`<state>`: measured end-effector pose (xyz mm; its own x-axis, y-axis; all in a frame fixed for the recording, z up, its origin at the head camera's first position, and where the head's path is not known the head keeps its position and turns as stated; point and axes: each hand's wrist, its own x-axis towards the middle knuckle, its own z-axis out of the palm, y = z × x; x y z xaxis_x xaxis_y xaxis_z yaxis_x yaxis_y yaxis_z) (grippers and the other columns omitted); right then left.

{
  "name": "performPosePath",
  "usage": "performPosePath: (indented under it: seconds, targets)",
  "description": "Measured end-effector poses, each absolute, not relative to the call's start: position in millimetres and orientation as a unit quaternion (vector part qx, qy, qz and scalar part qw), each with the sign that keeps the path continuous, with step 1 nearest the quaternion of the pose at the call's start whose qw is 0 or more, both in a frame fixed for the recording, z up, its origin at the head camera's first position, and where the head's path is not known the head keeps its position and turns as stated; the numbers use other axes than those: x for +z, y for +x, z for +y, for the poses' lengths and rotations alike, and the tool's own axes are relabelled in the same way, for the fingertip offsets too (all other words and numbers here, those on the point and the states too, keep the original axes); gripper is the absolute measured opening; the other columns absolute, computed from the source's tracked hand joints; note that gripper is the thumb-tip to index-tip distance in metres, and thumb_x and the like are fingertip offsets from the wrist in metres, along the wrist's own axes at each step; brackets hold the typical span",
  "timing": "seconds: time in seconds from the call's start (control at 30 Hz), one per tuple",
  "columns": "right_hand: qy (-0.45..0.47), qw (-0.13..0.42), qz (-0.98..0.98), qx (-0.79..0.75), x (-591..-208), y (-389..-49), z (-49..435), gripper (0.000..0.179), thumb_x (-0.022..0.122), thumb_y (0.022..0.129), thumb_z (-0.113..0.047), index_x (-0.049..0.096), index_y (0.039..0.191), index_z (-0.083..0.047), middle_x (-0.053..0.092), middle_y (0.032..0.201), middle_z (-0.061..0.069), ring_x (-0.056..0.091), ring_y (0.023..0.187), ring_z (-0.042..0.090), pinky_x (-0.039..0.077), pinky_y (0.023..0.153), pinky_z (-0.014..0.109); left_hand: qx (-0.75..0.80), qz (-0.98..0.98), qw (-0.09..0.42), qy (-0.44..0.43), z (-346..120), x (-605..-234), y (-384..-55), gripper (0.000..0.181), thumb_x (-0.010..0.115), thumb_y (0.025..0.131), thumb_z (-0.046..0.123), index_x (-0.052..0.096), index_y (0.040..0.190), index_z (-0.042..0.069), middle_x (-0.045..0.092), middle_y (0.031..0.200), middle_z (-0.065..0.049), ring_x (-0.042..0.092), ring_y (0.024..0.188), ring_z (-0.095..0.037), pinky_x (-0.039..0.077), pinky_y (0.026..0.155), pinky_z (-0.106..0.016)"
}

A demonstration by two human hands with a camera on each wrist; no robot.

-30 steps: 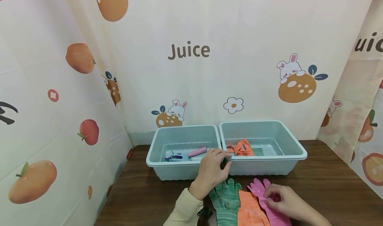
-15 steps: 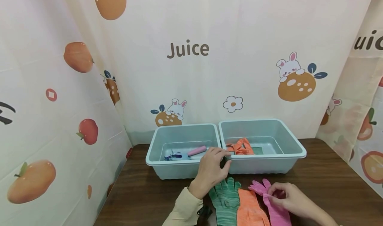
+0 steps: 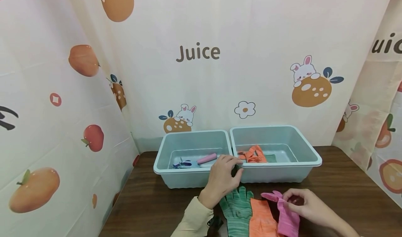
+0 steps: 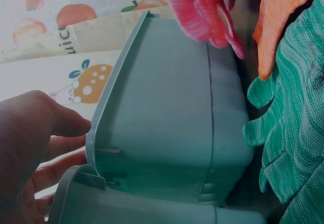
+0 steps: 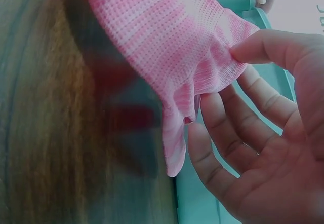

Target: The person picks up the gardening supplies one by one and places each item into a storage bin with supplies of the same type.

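A pink knit glove (image 3: 289, 219) hangs from my right hand (image 3: 309, 206), which pinches it between thumb and fingers. The right wrist view shows the glove's (image 5: 152, 31) textured fabric bunched at the thumb, with one glove finger dangling. Flat on the table to its left lie an orange glove (image 3: 261, 216) and a green striped glove (image 3: 237, 209), partly below the frame edge. My left hand (image 3: 222, 177) rests with loosely bent fingers on the rims where two light blue bins meet. Its thumb (image 4: 73, 122) lies at one bin's rim in the left wrist view.
The left bin (image 3: 188, 179) holds a pink cylinder (image 3: 207, 158) and small blue and purple items (image 3: 186, 164). Inside the right bin (image 3: 273, 174) are a crumpled orange cloth item (image 3: 255, 155) and a flat green piece (image 3: 270, 158). A printed curtain (image 3: 207, 83) stands behind the brown table (image 3: 141, 209).
My right hand has taken hold of the pink glove and raised its finger end off the table, so it now folds and hangs. The left hand stays at the bin rims.
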<state>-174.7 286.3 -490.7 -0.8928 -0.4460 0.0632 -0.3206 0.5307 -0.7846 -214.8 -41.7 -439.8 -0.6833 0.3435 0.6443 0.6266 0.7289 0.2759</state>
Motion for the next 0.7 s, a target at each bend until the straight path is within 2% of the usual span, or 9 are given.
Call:
performPosePath:
  seconds: [0.13,0.5,0.7]
  targets:
    - [-0.215,0.079,0.869,-0.438,-487.0,-173.6,287.5,0.005,0.07,0.099,-0.013,0.073,0.1,-0.017,0.072,0.095,-0.01,0.06,0.084,0.0,0.051,0.068,0.022,-0.246,-0.884,0.287,-0.274,-41.5,-440.7,-214.5,0.02,0.079,0.098,0.028,0.081,0.116,0.02,0.077,0.115,0.004,0.068,0.11,-0.017,0.061,0.09,-0.033]
    - [-0.24,0.032,0.862,-0.445,-485.9,-172.9,289.3,0.013,0.07,0.098,-0.007,0.074,0.1,-0.019,0.073,0.093,-0.011,0.062,0.084,0.0,0.051,0.067,0.023,-0.248,-0.883,0.286,-0.276,-41.4,-440.5,-214.7,0.02,0.078,0.098,0.027,0.081,0.116,0.02,0.078,0.116,0.004,0.068,0.111,-0.017,0.061,0.091,-0.033]
    - [-0.239,0.024,0.867,-0.436,-483.1,-174.6,290.7,0.013,0.069,0.1,-0.007,0.075,0.104,-0.018,0.073,0.094,-0.011,0.061,0.085,0.0,0.05,0.068,0.021,-0.243,-0.885,0.286,-0.273,-41.6,-439.2,-214.9,0.02,0.078,0.098,0.028,0.081,0.116,0.021,0.078,0.116,0.005,0.068,0.111,-0.016,0.061,0.091,-0.033]
